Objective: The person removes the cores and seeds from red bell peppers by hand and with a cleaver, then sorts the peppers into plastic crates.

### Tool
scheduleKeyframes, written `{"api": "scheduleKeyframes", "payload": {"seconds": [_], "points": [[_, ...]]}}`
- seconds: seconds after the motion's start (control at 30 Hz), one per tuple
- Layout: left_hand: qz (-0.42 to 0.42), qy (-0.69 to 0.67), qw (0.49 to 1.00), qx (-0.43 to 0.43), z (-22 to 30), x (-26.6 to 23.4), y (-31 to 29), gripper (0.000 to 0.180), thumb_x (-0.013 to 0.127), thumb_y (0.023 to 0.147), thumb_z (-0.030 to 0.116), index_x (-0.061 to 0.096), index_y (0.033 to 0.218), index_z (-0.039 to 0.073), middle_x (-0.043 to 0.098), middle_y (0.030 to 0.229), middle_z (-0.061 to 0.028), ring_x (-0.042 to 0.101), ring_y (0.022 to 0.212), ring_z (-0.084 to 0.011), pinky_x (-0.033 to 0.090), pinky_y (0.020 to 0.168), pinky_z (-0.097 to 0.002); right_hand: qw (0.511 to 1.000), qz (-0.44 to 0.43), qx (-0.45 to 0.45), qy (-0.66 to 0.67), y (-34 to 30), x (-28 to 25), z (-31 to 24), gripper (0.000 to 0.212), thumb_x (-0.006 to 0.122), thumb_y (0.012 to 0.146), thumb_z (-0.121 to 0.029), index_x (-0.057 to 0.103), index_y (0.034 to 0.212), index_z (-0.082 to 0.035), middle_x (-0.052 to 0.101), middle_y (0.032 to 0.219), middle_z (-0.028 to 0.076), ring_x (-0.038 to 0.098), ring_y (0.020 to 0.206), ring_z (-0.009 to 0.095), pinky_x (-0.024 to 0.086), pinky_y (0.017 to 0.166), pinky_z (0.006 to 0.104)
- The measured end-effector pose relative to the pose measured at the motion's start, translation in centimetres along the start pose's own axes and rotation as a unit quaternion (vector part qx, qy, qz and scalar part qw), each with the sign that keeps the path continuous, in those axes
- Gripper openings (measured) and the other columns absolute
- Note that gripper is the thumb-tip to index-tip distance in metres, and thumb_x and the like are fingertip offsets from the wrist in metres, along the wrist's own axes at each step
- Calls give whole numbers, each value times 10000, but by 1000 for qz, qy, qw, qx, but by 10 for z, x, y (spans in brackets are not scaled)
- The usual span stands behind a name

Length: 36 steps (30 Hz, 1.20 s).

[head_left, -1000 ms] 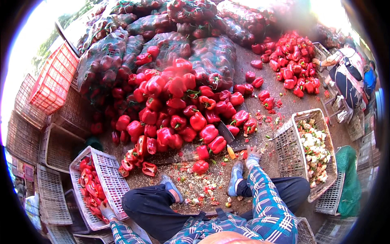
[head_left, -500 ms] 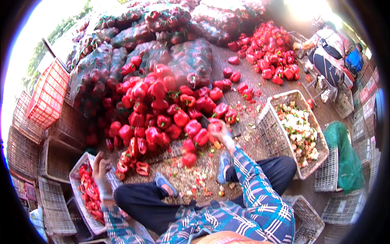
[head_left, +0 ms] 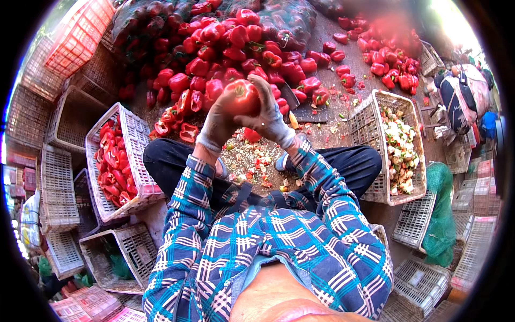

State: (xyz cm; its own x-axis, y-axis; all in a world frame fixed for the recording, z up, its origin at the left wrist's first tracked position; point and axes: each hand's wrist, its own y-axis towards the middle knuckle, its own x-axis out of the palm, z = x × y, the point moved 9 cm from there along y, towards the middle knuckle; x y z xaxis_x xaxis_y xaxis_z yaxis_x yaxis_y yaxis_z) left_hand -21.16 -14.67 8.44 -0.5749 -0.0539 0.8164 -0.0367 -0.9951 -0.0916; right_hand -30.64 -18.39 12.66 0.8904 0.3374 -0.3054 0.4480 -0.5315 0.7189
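Observation:
A whole red bell pepper (head_left: 242, 97) is held up between my two gloved hands, its stem end showing. Against its left side curls my left hand (head_left: 217, 122), closed on it. Around its right side, fingers bent over the top, is my right hand (head_left: 270, 117). Behind them lies a heap of red bell peppers (head_left: 196, 67). A knife (head_left: 290, 100) with a dark blade and yellowish handle rests just right of my right hand. Cut-open peppers (head_left: 189, 132) lie on the ground left of my left hand.
On my left stands a crate (head_left: 142, 161) of red pepper pieces; on my right, a crate (head_left: 366, 117) of pale cores. Green netting (head_left: 440, 214) drapes over crates beyond. Scraps (head_left: 252, 166) litter the ground between my legs. Another person (head_left: 464, 96) sits by a second pepper pile (head_left: 389, 59).
My left hand has come from beside the left crate to the pepper. My right hand has lifted the pepper off the heap's edge towards me. The view has tilted down.

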Motion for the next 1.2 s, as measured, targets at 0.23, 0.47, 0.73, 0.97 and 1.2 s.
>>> {"api": "scheduleKeyframes", "payload": {"seconds": [0.23, 0.47, 0.73, 0.97, 1.2], "points": [[114, 36, 983, 136, 1, -37, -14, 457, 615, 907, 238, 523, 1325, 76, 605, 1224, -89, 627, 1097, -210, 532, 945, -347, 979, 107, 117, 127, -19, 30, 23, 849, 767, 831, -372, 371, 1474, 16, 467, 1444, 212, 489, 1316, 331, 379, 1118, 421], [156, -4, 976, 149, -14, -105, -1, 447, 553, 936, 305, 533, 1326, 86, 599, 1266, -96, 606, 1149, -225, 489, 1013, -361, 979, 57, 193, 34, -23, 68, 55, 666, 679, 902, -442, 507, 1355, 15, 576, 1290, 234, 568, 1192, 368, 438, 1032, 421], [264, 225, 935, 71, -55, -206, -17, 742, 693, 859, 619, 496, 1372, 120, 618, 1206, -34, 663, 995, -178, 583, 716, -320, 916, -86, 390, 30, -76, 120, 137, 711, 576, 955, -554, 477, 1377, 9, 612, 1261, 268, 580, 1199, 413, 449, 1013, 436], [270, -57, 961, -27, -127, -274, -23, 670, 658, 883, 516, 492, 1415, 144, 621, 1306, -55, 617, 1171, -251, 510, 975, -436, 810, -94, 528, 237, -172, 122, 230, 663, 642, 943, -439, 505, 1390, 31, 582, 1353, 188, 537, 1274, 259, 403, 1084, 336], [171, -219, 956, -91, -178, -284, -1, 750, 700, 876, 423, 389, 1493, 130, 506, 1456, -92, 512, 1316, -281, 408, 1112, -505, 909, -187, 369, 44, -157, 146, 221, 578, 642, 902, -351, 526, 1357, -15, 559, 1308, 224, 518, 1245, 392, 400, 1081, 439]]}}
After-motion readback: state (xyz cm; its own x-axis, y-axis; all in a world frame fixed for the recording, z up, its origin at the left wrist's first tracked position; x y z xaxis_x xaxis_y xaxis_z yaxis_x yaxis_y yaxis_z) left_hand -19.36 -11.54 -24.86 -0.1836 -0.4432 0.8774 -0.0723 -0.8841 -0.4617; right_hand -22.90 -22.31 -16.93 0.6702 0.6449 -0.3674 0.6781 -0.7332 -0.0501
